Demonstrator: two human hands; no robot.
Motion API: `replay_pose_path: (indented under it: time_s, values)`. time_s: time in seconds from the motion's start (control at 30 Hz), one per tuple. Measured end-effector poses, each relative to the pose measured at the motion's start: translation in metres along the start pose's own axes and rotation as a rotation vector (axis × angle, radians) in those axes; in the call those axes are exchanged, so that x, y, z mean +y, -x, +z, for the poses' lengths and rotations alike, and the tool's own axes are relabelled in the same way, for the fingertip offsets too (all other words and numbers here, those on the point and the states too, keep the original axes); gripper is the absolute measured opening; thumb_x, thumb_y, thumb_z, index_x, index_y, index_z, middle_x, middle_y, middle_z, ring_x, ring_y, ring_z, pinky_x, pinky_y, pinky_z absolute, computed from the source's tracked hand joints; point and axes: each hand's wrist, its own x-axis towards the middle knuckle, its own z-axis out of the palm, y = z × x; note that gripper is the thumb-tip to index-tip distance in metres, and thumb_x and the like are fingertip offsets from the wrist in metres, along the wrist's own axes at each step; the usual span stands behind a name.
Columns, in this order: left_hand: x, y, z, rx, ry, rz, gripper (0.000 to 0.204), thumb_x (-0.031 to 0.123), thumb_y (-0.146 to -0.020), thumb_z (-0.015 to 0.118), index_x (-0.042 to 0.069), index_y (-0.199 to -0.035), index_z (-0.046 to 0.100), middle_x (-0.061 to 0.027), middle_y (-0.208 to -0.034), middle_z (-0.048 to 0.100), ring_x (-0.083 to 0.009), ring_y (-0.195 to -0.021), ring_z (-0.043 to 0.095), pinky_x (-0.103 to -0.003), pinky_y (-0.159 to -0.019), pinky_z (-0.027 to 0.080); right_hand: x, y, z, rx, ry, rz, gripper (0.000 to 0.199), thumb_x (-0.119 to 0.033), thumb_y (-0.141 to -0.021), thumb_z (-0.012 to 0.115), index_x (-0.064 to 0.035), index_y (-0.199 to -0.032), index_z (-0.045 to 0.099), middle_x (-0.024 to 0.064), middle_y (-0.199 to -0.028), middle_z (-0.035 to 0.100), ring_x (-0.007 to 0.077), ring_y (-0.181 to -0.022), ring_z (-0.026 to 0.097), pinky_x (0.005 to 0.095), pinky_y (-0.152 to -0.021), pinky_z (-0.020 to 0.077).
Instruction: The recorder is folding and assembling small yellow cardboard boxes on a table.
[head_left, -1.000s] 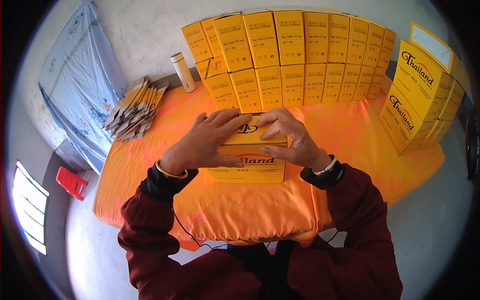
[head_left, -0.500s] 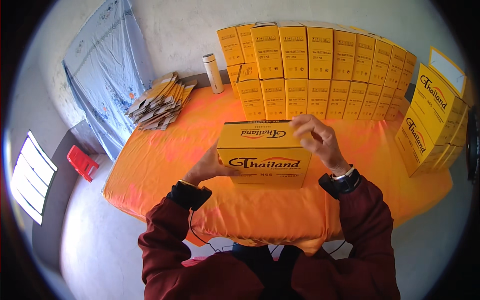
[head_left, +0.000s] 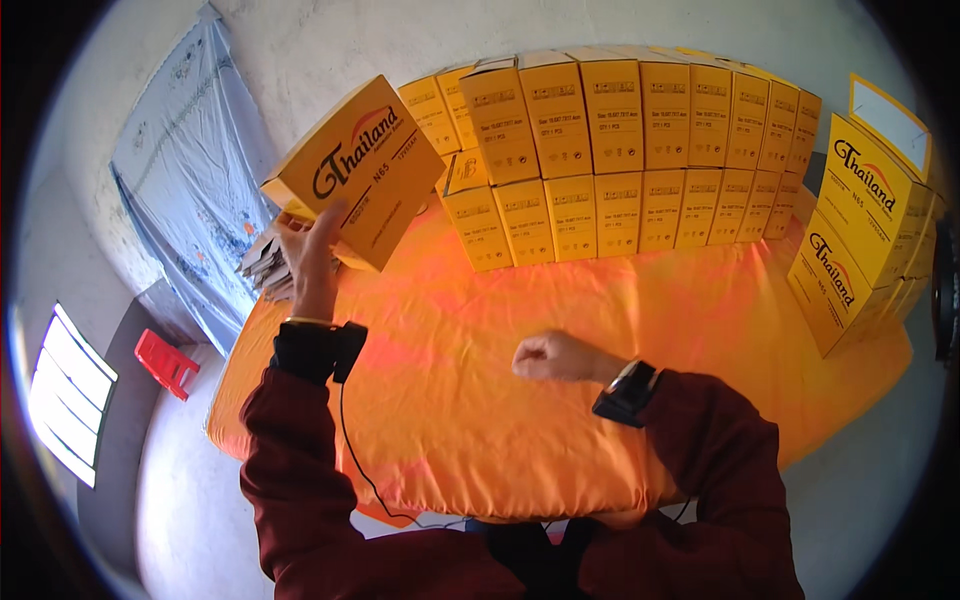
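1. Lifted from near the front middle of the counter, where it sat half a second ago, a yellow rectangular cardboard box with dark lettering and a red arc [head_left: 375, 170] has moved to above the far left corner, and now leans at a tilt.
2. The left hand [head_left: 310, 245] is clamped on this box at its lower left, thumb pressed over the printed front face; the other fingers are partly hidden.
3. The right hand [head_left: 555, 357], which was at the box's top right corner, is now by itself over the middle of the counter, fingers curled together; whether it touches the cloth, I cannot tell.
4. Shiny orange cloth with pinkish patches [head_left: 480, 440] covers the counter and hangs over its front edge.
5. Along the far edge stands a two-tier row of upright yellow cardboard boxes [head_left: 642, 150]; the held box overlaps its left end in view, and I cannot tell whether they touch.
6. Near the right edge rises a stack of yellow printed boxes [head_left: 860, 235], an upper flap raised with its white inside showing.
7. Toward the left edge lies a pile of flattened grey-brown and yellow cardboard [head_left: 265, 268], partly hidden behind the left hand and held box.
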Motion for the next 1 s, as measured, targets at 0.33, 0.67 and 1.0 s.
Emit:
replay_pose_path:
  time_s: [0.33,0.67,1.0]
  values:
    - [-0.078,-0.042,0.121,0.060,-0.197,0.052,0.080,0.016,-0.066,0.084,-0.001,-0.121,0.029,-0.0143,-0.108,0.049,-0.0211,-0.095,0.055,-0.032,-0.082,0.048,0.020,-0.002,0.009,-0.288,-0.274,0.064,0.026,-0.026,-0.091,0.061,-0.0023,-0.102,0.063,0.0012,-0.089,0.066,0.0089,-0.080,0.061,0.0253,-0.072,0.0493]
    - [-0.116,-0.026,0.136,-0.147,-0.303,0.039,0.082,0.016,-0.068,0.084,0.001,-0.122,0.024,-0.0170,-0.111,0.048,-0.0229,-0.101,0.056,-0.033,-0.081,0.051,0.016,-0.009,0.007,-0.308,-0.298,0.191,0.026,-0.028,-0.094,0.057,-0.0044,-0.105,0.062,0.0003,-0.091,0.065,0.0078,-0.080,0.062,0.0240,-0.069,0.0501]
    - [-0.140,-0.011,0.126,-0.283,-0.198,-0.007,0.098,0.027,-0.066,0.085,-0.004,-0.132,0.020,-0.0190,-0.115,0.046,-0.0248,-0.110,0.052,-0.038,-0.088,0.048,0.014,-0.006,0.007,-0.301,-0.357,0.230,0.027,-0.027,-0.094,0.057,-0.0043,-0.107,0.060,0.0012,-0.095,0.064,0.0101,-0.083,0.064,0.0244,-0.069,0.0517]
